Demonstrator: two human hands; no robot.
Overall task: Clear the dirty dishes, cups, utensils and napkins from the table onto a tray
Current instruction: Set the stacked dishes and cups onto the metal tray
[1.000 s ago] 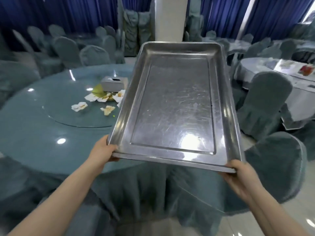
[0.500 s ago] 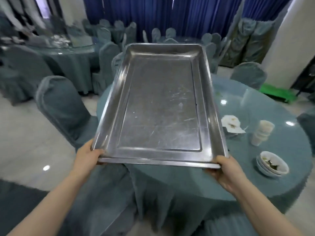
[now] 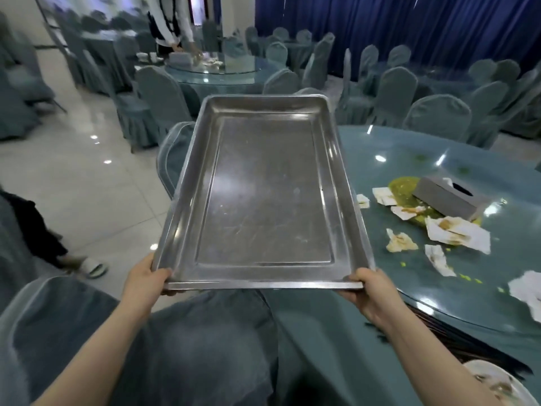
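Your left hand (image 3: 146,281) grips the near left corner of the metal tray (image 3: 263,200), thumb curled over the rim and the other fingers hidden beneath it. Your right hand (image 3: 373,291) grips the near right corner the same way, thumb on top of the rim. Between them you hold the tray up in the air, long side pointing away from you, its far end a little higher than the near edge. Nothing lies in it; the scratched bottom catches the ceiling light.

Below the tray and your forearms stands a covered chair (image 3: 181,341), its blue-grey fabric filling the lower middle of the view. To your right is the round table (image 3: 322,341) with its glass top. On the glass, well to the right of the tray, lie several crumpled, stained napkins (image 3: 456,234), spread around a yellow-green smear. A grey tissue box (image 3: 448,197) rests at the far edge of that mess. At the bottom right corner a dirty plate (image 3: 497,388) shows at the table's edge, only partly in view.

Farther off, more covered chairs ring another round table (image 3: 222,74), where a person (image 3: 169,24) stands. Dark blue curtains (image 3: 409,30) hang behind.
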